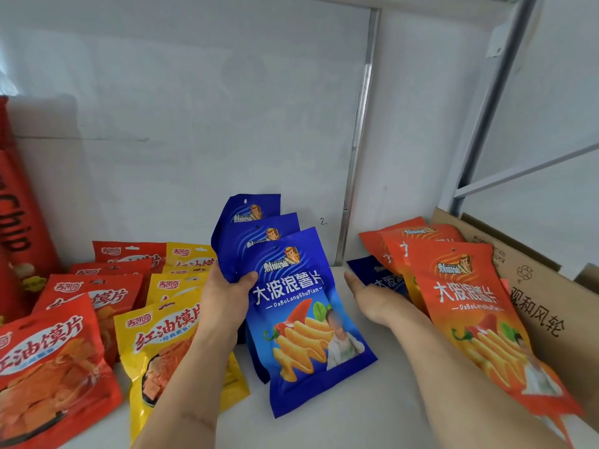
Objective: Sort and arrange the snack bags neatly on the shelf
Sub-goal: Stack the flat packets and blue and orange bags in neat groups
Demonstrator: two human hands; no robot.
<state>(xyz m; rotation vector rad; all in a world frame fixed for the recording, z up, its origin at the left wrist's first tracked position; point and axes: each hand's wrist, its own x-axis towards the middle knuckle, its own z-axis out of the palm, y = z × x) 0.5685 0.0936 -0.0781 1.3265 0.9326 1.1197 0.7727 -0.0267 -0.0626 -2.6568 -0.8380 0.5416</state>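
Three blue chip bags (301, 315) stand in a leaning row in the middle of the white shelf (340, 413). My left hand (227, 296) grips their left edge, thumb on the front bag. My right hand (369, 296) lies flat and open on the shelf, its fingers touching a dark blue bag (379, 273) that lies flat. Orange chip bags (466, 299) lean in a stack at the right, against my right forearm. Red bags (48, 371) and yellow bags (168, 345) stand in rows at the left.
A brown cardboard box (544, 296) stands at the far right behind the orange bags. A tall red chip package (19, 222) stands at the far left. The white back wall and a metal upright (359, 131) close the shelf behind.
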